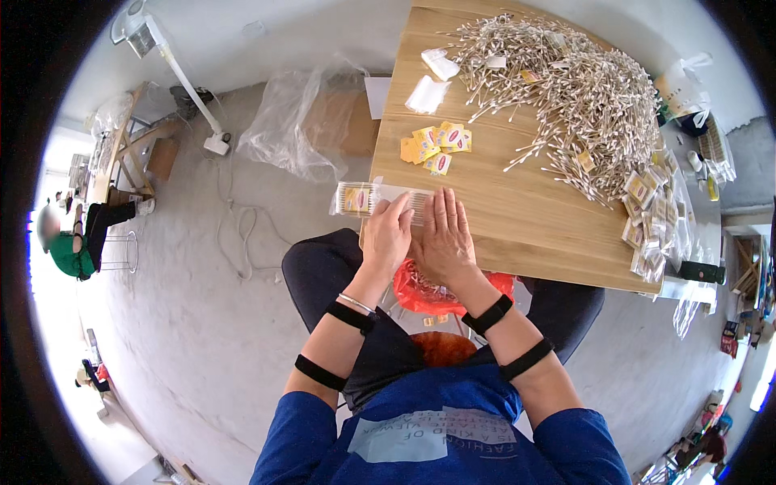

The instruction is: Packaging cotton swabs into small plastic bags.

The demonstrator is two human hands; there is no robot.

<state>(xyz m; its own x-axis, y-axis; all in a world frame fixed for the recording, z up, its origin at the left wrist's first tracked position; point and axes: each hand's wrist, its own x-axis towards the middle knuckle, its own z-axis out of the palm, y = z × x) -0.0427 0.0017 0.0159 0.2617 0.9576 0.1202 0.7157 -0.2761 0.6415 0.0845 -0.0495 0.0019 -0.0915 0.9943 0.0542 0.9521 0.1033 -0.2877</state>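
Observation:
At the table's near left edge, a clear plastic sleeve of cotton swabs [353, 200] lies lengthwise, with a yellow card inside its left end. Over its middle rests my left hand [388, 234], fingers stretched forward and pressing on the plastic. My right hand [447, 234] lies flat beside it with fingers together and straight. A row of swabs [417, 207] shows between the two hands. Parts of the sleeve under my palms and fingers are hidden. Just beyond sit several loose yellow cards [427, 145].
A large heap of cotton swabs [582, 89] covers the far right of the wooden table [517, 218]. Filled packets [647, 206] pile at its right edge; empty clear sleeves [428, 94] lie far left. A red bag [412, 295] hangs below the edge. A person [73, 250] sits far left.

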